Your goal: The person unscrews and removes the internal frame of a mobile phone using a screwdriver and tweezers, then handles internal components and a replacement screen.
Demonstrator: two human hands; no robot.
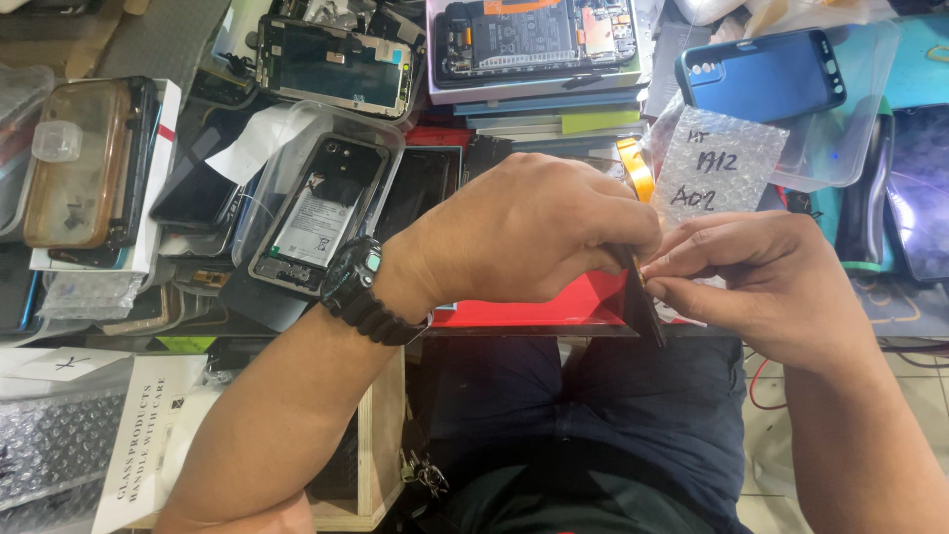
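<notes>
At the far left of the counter (554,311) lies a brown translucent phone case (77,163) on a white box, and below it a sheet of bubble wrap (54,445) beside a white printed label. Next comes an opened phone (318,216) with its battery showing, lying in a clear plastic tray with its long axis running up and slightly right. Above it sits a bare display panel (336,64), and further right another opened phone (539,38) on a stack of flat boxes.

The left hand (524,237) — a black wristwatch (361,287) on its wrist — crosses in front of the body and is closed, fingers curled down and pinched on the top of a thin dark flat part (647,307). That part hangs just off the counter's near edge, over the person's lap; its long axis runs down and a little right from the pinch. The right hand (771,282) meets it from the right, thumb and forefinger pressed together on the same upper end, where a small gold-coloured bit shows. Both hands touch the part, so neither is nearer; their fingertips nearly meet.

Behind the hands lies a red flat box (554,302), partly hidden. Up right, a small bubble-wrap bag (717,163) with handwriting stands just behind the right hand's knuckles, then a blue phone back cover (761,74). Nothing lies between the two hands but the part itself.
</notes>
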